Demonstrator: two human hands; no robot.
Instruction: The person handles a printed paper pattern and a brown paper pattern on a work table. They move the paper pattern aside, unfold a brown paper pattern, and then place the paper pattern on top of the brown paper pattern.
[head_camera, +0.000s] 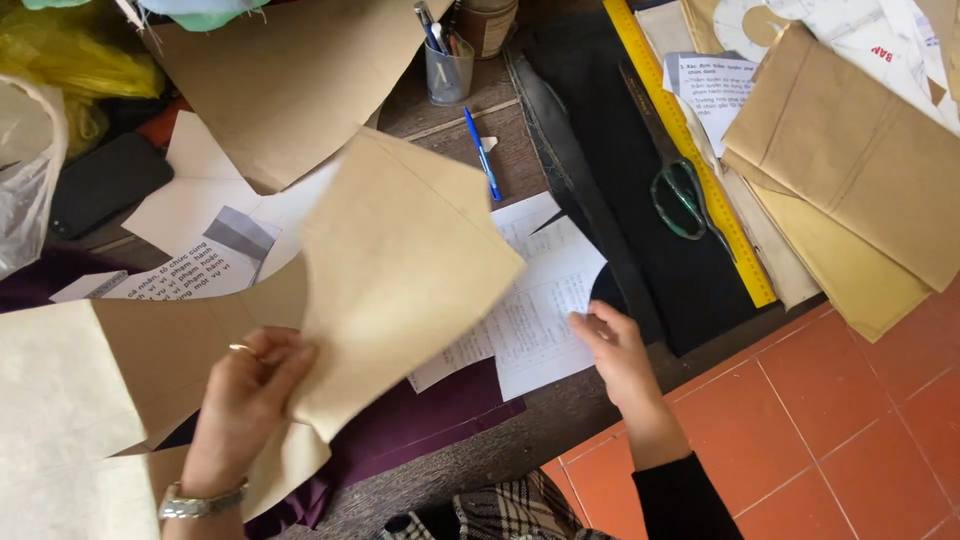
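Observation:
My left hand (245, 395) grips the lower edge of a tan paper pattern piece (400, 270) and lifts it off the table, tilted up. It wears a ring and a wristwatch. My right hand (620, 350) rests with fingers spread on a white printed sheet (535, 310) that lies partly under the lifted piece. Black fabric (640, 190) lies just beyond the right hand. A purple cloth (420, 420) shows beneath the papers.
Scissors (680, 190) and a yellow ruler (690, 150) lie on the black fabric. A blue pen (482, 152), a cup of pens (449, 65), a black phone (105, 185), more tan pattern pieces (850, 150) and plastic bags (30, 170) surround them. Orange floor tiles (830, 420) lie past the table edge.

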